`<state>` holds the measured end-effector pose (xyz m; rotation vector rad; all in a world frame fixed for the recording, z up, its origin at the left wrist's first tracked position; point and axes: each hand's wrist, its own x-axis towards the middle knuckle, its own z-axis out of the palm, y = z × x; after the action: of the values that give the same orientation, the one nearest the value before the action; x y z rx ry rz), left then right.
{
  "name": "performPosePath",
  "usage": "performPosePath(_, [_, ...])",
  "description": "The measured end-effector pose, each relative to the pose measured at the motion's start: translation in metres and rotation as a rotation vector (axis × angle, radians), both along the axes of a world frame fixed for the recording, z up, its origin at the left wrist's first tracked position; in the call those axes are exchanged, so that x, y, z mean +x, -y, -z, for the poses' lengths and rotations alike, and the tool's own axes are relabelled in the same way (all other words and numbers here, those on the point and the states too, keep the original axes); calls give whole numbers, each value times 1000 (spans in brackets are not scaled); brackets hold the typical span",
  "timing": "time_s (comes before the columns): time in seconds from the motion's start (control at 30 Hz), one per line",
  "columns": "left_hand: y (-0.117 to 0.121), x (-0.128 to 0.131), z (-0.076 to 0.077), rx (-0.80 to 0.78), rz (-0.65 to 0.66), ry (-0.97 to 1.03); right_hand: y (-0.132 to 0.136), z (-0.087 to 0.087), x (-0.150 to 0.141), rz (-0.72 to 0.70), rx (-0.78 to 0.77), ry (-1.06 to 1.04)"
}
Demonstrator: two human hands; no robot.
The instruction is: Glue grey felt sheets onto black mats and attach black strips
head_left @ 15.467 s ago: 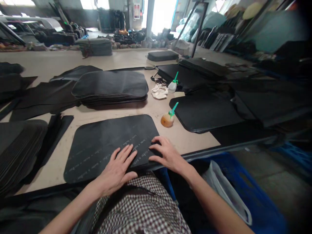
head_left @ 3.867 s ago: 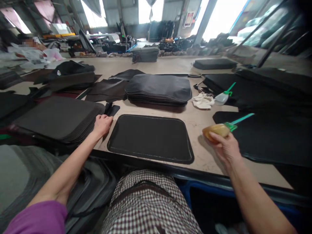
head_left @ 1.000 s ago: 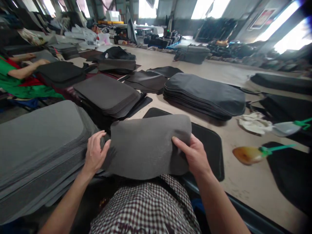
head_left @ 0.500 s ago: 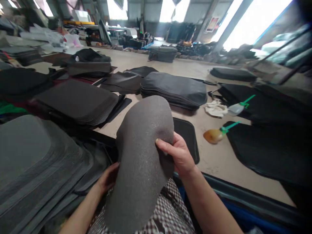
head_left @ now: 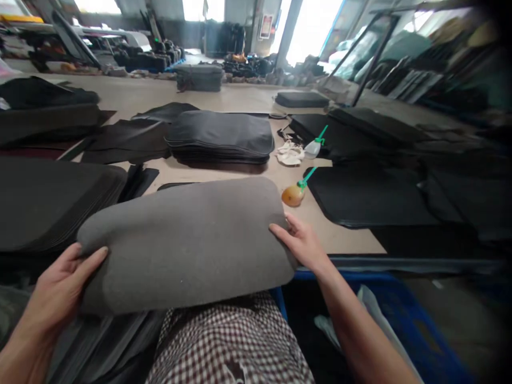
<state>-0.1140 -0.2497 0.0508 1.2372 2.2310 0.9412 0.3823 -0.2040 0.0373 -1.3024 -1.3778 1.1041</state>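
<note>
I hold a grey foam pad [head_left: 188, 242] with rounded corners flat in front of me, above the table's near edge. My left hand [head_left: 60, 288] grips its left end, thumb on top. My right hand [head_left: 302, 242] grips its right end. The pad hides almost all of a black panel [head_left: 176, 185] lying on the table beneath it; only a sliver shows at the pad's far edge. An amber glue bottle [head_left: 294, 193] with a green nozzle lies on the table just beyond my right hand.
A stack of dark pads [head_left: 52, 197] sits at the left. A pile of black panels [head_left: 220, 137] lies farther back. Black sheets [head_left: 368, 194] cover the right side. A clear bottle [head_left: 313, 146] and white rag [head_left: 290, 153] lie mid-table. A blue bin [head_left: 400, 330] stands below right.
The foam pad was upright and curled half a second ago; it now lies spread out horizontally over the black panel, with my hands moved apart to its two ends.
</note>
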Motion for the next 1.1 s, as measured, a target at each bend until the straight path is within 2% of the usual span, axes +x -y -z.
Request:
performPosePath(0.1, [-53, 24, -5, 19, 110, 251, -18, 13, 7, 102, 43, -1])
performPosePath(0.13, [-71, 32, -5, 19, 163, 274, -25, 17, 9, 118, 41, -22])
performPosePath(0.3, [-143, 51, 9, 145, 378, 49, -52, 37, 19, 151, 47, -113])
performPosePath(0.43, [-171, 50, 31, 188, 477, -209, -60, 60, 27, 199, 143, 70])
performPosePath(0.53, [-177, 49, 44, 212, 526, -268, -61, 74, 30, 214, 164, 198])
performPosePath(0.67, [-172, 47, 47, 156, 488, -240, -60, 78, 31, 224, 179, 255])
performPosePath(0.8, [-157, 45, 40, 34, 580, -168, -61, 72, 31, 174, 179, 276])
performPosePath(0.9, [-146, 46, 33, -67, 505, -44, -62, 65, 32, 160, 155, 274])
performPosePath(1.0, [-135, 48, 24, -38, 431, 73, -61, 58, 32, 161, 90, 186])
performPosePath(1.1, [-126, 49, 18, -43, 434, 59, -57, 53, 31, 141, 43, 135])
